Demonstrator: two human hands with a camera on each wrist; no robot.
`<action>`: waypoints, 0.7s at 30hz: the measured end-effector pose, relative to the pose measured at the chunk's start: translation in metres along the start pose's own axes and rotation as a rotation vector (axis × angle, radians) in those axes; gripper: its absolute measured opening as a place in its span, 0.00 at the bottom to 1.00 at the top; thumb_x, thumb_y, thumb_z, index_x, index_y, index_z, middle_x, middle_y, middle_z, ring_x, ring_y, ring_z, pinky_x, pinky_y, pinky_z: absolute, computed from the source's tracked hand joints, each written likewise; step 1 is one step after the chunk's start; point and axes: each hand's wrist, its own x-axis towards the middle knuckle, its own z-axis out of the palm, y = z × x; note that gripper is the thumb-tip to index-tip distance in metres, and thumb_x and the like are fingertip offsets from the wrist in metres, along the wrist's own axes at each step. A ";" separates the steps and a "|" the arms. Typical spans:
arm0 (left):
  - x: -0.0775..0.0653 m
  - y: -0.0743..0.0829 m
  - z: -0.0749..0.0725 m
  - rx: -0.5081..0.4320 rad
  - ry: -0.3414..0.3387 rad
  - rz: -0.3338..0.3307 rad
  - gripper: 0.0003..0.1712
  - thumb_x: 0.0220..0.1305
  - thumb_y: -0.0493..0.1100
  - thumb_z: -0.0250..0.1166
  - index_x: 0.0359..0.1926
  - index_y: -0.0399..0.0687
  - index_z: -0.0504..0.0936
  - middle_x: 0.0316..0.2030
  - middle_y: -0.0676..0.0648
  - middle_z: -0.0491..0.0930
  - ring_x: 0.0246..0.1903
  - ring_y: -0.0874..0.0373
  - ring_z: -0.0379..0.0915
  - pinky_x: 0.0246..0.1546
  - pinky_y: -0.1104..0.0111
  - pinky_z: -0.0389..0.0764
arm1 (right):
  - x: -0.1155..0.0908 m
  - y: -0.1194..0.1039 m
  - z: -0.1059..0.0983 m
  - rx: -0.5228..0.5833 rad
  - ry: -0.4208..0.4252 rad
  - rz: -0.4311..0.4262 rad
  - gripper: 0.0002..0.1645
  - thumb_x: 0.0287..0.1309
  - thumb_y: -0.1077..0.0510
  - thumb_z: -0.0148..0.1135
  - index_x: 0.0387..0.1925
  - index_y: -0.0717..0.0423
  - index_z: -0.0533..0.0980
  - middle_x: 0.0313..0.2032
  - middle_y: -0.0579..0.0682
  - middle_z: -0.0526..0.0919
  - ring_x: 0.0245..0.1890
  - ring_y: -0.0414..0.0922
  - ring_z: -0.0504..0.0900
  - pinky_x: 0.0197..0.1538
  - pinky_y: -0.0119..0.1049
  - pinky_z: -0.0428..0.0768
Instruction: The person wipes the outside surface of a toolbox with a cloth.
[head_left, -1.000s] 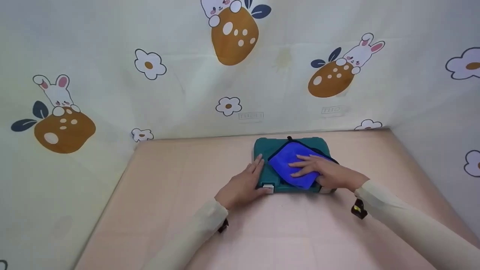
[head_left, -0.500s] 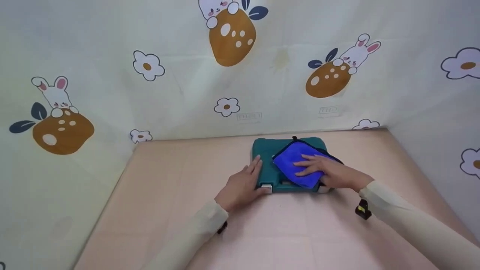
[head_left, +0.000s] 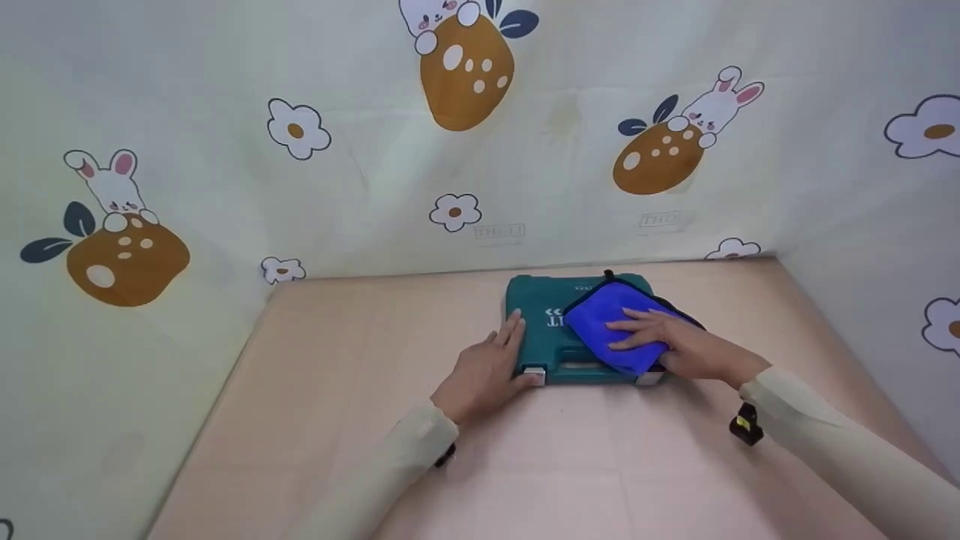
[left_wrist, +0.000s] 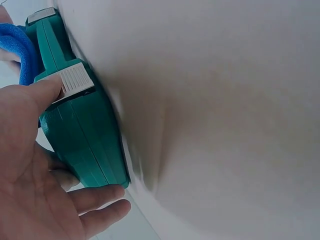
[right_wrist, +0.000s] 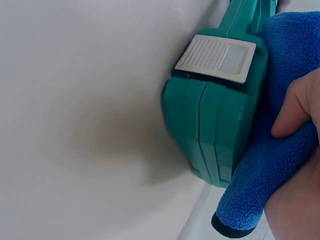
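A dark green plastic carrying case point(head_left: 540, 341) lies flat on the table, its handle and two pale latches toward me. My left hand point(head_left: 484, 375) presses against its left side, fingers extended; in the left wrist view its thumb lies on the ridged latch point(left_wrist: 75, 82). Over the case's right half spreads a blue cloth point(head_left: 600, 330) with black edging, hiding part of the white lettering. My right hand point(head_left: 675, 345) rests on this cloth with fingers spread. In the right wrist view a fold of the fleecy cloth point(right_wrist: 265, 165) runs under the thumb and overhangs the case's side.
A pale pinkish cover lies over the table point(head_left: 375, 405). Close behind the case rises a fabric wall point(head_left: 360, 202) printed with rabbits and flowers, and similar fabric stands at both sides. Dark camera mounts point(head_left: 746, 424) hang at the wrists.
The right hand has slid rightward across the case lid with the blue cloth, uncovering white lettering and the handle opening. The left hand and the case have stayed in place.
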 end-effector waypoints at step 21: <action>-0.001 -0.001 0.000 -0.109 -0.035 -0.029 0.55 0.57 0.72 0.51 0.74 0.51 0.37 0.72 0.52 0.33 0.68 0.52 0.44 0.60 0.58 0.58 | -0.033 -0.005 0.018 -0.160 0.126 0.087 0.50 0.50 0.78 0.58 0.70 0.41 0.58 0.70 0.52 0.53 0.68 0.62 0.42 0.57 0.66 0.54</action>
